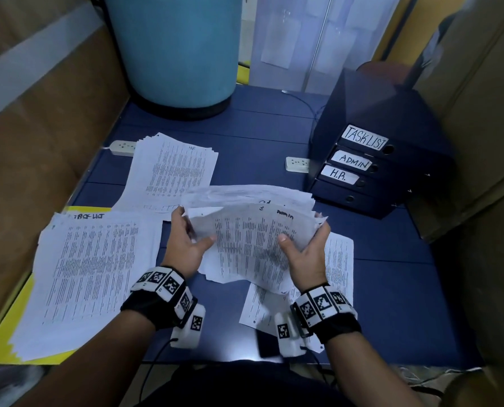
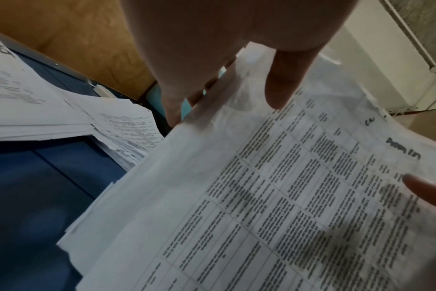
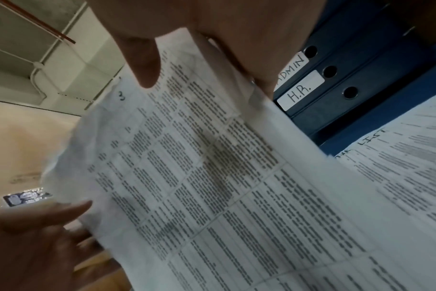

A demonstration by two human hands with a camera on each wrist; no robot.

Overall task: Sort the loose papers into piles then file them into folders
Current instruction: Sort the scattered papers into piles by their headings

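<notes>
While the dark blue table top (image 1: 274, 127) carries every item, the largest object on it is a tall light-blue plastic barrel (image 1: 174, 51) at the far edge. Four dark blue box-file folders (image 1: 371, 171) lie stacked at the far right; three spines read TASKLIST, ADMIN and H.R., and the lowest is unlabelled. A spread pile of printed white sheets headed "TASK LIST" (image 1: 89, 277) lies at the near left on a yellow folder (image 1: 18, 312). A second printed pile marked "HR" (image 1: 171, 171) lies beyond it, towards the barrel. Between these piles and the folders, a bowed sheaf of printed table sheets marked "Admin" (image 1: 250, 239) is raised above the table. The left hand (image 1: 187, 242) grips its left edge, thumb on top, fingers beneath. The right hand (image 1: 305, 248) grips its right edge likewise. Further loose printed sheets (image 1: 262, 306) lie flat under the right wrist.
</notes>
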